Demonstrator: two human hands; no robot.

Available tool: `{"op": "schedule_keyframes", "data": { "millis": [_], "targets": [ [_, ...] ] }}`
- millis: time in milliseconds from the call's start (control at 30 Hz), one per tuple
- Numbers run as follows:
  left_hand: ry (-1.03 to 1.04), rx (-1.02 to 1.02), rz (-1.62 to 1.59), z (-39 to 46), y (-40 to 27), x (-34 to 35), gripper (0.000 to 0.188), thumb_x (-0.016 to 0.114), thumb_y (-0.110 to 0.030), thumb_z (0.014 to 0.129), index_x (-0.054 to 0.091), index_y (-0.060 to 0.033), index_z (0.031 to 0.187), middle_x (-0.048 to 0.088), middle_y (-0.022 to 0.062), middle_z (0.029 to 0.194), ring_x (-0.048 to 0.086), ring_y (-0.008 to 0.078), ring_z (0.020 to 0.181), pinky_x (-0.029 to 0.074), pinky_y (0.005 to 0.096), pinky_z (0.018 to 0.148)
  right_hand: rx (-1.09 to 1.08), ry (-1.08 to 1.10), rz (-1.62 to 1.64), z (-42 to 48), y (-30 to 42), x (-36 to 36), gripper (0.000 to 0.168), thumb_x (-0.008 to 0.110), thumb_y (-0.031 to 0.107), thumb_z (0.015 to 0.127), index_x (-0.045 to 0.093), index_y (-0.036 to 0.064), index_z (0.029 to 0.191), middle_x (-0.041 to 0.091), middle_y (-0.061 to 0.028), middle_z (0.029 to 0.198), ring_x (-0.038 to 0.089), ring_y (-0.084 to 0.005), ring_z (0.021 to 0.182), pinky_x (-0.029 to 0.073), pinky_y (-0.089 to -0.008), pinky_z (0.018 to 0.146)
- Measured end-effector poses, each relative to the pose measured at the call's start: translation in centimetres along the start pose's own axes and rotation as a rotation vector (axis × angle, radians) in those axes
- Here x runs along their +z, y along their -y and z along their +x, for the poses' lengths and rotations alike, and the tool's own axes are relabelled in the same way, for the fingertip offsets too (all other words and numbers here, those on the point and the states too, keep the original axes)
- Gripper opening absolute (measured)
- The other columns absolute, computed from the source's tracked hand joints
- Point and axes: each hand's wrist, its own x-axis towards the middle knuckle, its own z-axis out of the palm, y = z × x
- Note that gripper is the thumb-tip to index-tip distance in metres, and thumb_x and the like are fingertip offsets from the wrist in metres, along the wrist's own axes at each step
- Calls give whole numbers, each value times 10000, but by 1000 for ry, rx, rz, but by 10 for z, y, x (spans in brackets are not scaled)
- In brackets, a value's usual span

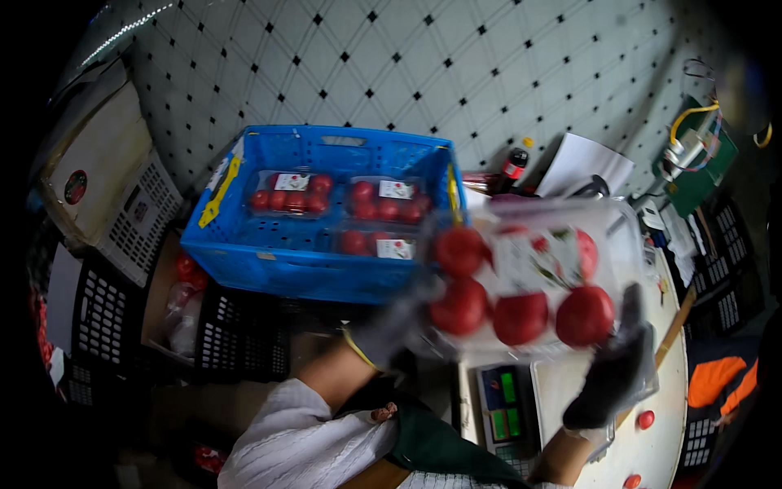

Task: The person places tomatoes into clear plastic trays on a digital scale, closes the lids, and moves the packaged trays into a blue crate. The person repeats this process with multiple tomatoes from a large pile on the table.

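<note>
A clear plastic clamshell box (626,244) of large red tomatoes (519,318) is lifted close before me, with a printed label (519,260) on its lid. At the box's left side is my left hand (400,321), in a grey glove and blurred by motion, gripping that edge. My right hand (614,367), in a dark glove, holds the lower right corner. Behind and to the left, a blue plastic crate (293,260) contains three labelled tomato packs: a left one (290,198), a back right one (388,205) and a front right one (360,242), partly hidden.
Below the held box, a digital scale (501,403) with lit green displays stands on a white table (647,452). A loose tomato (646,419) lies on that table. A bottle (514,165) and paper sheet (580,165) stand by the wall. Black crates (244,342) sit at lower left.
</note>
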Motion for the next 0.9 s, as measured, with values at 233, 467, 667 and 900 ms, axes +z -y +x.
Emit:
{"op": "schedule_keyframes", "data": {
  "millis": [233, 467, 667, 900],
  "targets": [
    [-327, 237, 601, -30, -233, -116, 665, 573, -204, 856, 305, -81, 1452, 437, 125, 1394, 496, 237, 1227, 422, 372, 1026, 527, 666, -295, 16, -129, 174, 323, 588, 254, 921, 582, -6, 1113, 640, -110, 964, 599, -211, 933, 456, -335, 824],
    [-972, -385, 1764, -58, -333, -162, 483, 596, -231, 859, 527, 4, 1276, 634, 137, 1135, 609, 197, 986, 480, 322, 839, -5, 1450, -365, 33, -122, 119, 287, 635, 176, 884, 623, 31, 1131, 652, -141, 1073, 629, -277, 1003, 492, -360, 865],
    [-312, 65, 2123, 106, -235, -120, 492, 622, -249, 861, 525, -29, 1290, 607, 166, 1192, 595, 233, 1030, 461, 348, 889, 49, 619, -1342, 76, -105, -59, 189, 660, 217, 832, 655, 78, 960, 661, -118, 950, 628, -324, 858, 498, -401, 778],
    [1009, 66, 2066, 266, 62, -25, 476, 607, -298, 840, 528, -98, 1265, 606, 157, 1121, 576, 317, 1041, 463, 429, 881, 627, -60, -2035, 77, -58, -274, 374, 613, 375, 827, 654, 47, 1002, 657, -190, 977, 624, -347, 941, 478, -444, 822]
  ]
}}
